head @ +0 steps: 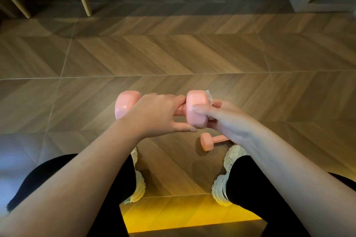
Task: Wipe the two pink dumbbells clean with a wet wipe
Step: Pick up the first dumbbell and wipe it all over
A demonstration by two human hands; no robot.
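Wiping one end of the held dumbbell [195, 115] seems the current step, the left hand [154, 115] fingers clamped round its bar and the right hand [227, 121] fingers cupping the wet wipe [209, 96] against that end, so the next move probably calls for swapping to the second dumbbell [207, 141] on the floor [173, 54] beneath the right fingers.

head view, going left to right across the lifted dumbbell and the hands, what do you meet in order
held dumbbell's left end → left hand → held dumbbell's right end → wet wipe → right hand
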